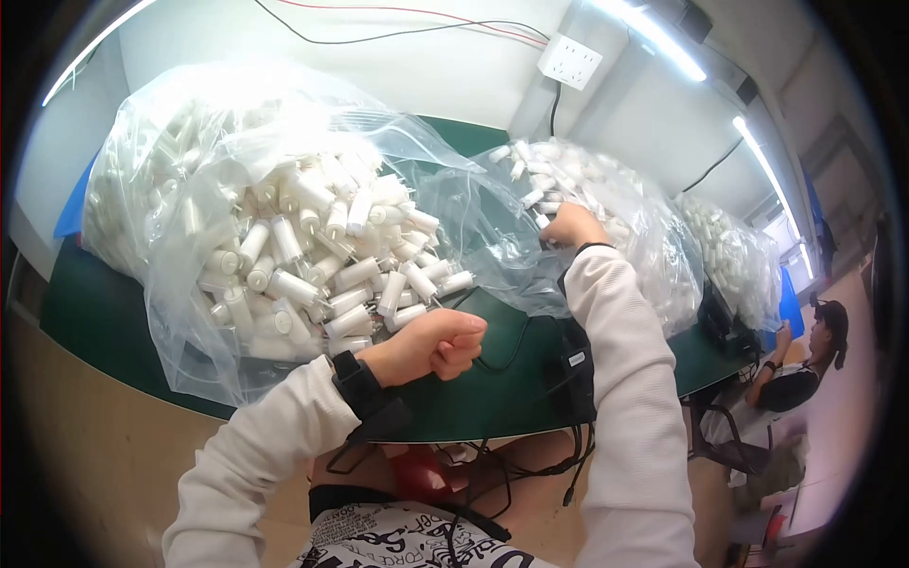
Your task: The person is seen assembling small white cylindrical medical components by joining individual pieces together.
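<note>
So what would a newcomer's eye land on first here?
Most likely the big clear bag of white cylinders, spread over the left side of the green table. Then the hands: the left hand closed in a fist at the pile's lower right, the right hand at the near-left side of a second, smaller bag right of centre.

On the table [104, 303], cylinders [358, 274] in the left bag [180, 256], another bag [655, 248] to its right
</note>
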